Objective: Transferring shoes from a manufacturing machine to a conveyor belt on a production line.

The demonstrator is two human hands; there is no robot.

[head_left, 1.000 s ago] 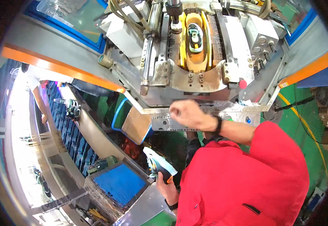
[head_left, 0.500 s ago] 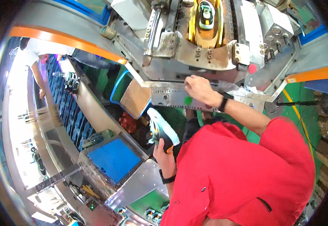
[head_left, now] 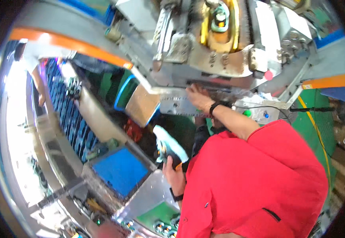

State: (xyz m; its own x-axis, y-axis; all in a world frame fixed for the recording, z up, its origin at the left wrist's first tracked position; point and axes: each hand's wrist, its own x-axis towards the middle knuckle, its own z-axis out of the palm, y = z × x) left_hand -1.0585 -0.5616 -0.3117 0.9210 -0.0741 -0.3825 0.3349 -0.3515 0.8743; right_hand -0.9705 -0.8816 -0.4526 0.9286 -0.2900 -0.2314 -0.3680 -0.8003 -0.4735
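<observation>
My left hand [head_left: 174, 177] is closed around the dark end of a light teal and black shoe [head_left: 169, 146] with orange accents. The shoe hangs tilted beside my red sleeve, its pale side facing up. My right hand [head_left: 198, 97] lies at the front ledge of a metal machine [head_left: 172, 75], over the control panel [head_left: 175, 106]; its fingers are smeared and I cannot make out whether they grip anything. Inside the machine, another teal and black shoe [head_left: 220, 20] sits in a yellow-edged holder [head_left: 220, 43].
A green button [head_left: 247, 113] and a blue button [head_left: 266, 115] sit on the panel's right part. A wooden-topped stool [head_left: 142, 105] stands left of the machine. Beyond a blue pad [head_left: 121, 169] runs a conveyor [head_left: 67, 115], where another person [head_left: 35, 75] stands.
My right hand has moved left along the machine's front ledge. The panel's right-hand buttons have come into view. My left hand still holds the shoe, slightly lower.
</observation>
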